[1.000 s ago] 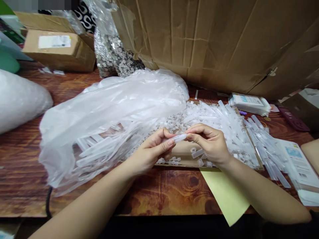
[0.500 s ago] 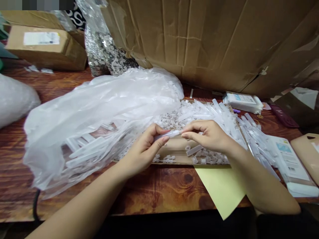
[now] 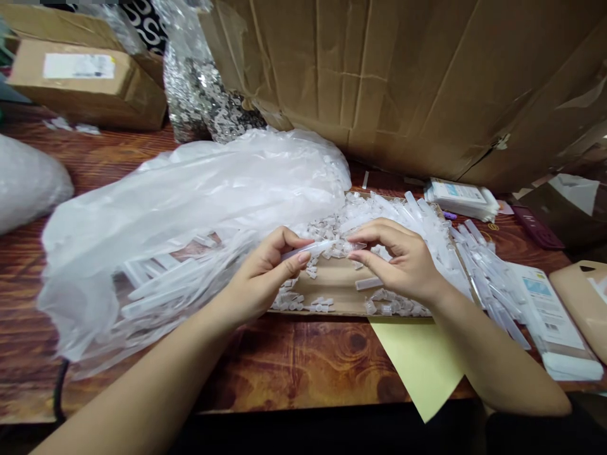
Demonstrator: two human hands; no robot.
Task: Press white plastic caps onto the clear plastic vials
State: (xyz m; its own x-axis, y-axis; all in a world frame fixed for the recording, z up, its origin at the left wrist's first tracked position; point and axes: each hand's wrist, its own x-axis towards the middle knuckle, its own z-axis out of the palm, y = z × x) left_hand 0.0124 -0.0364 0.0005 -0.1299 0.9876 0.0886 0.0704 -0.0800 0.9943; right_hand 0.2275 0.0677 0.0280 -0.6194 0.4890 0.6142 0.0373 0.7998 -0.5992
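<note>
My left hand (image 3: 272,268) pinches a translucent plastic tube (image 3: 318,248) between thumb and forefinger, its free end pointing right. Facing it, my right hand (image 3: 396,256) has thumb and forefinger around a small clear plastic piece (image 3: 356,245), mostly covered by the fingertips. Whether this piece touches the tube is unclear. Both hands are above a shallow cardboard tray (image 3: 327,287). Small clear plastic fittings (image 3: 322,305) lie in the tray, and longer tubes (image 3: 420,212) are heaped at its far right.
A big white plastic bag (image 3: 203,183) with tubes inside spreads over the left. Behind stands a large cardboard box (image 3: 379,82). More tubes (image 3: 493,278) and printed packets (image 3: 550,309) lie at right. Yellow paper (image 3: 422,366) hangs over the table's front edge.
My right hand has drawn slightly away from the tube's end, and a small clear piece now shows between its fingertips. My left hand has shifted slightly left, still gripping the tube.
</note>
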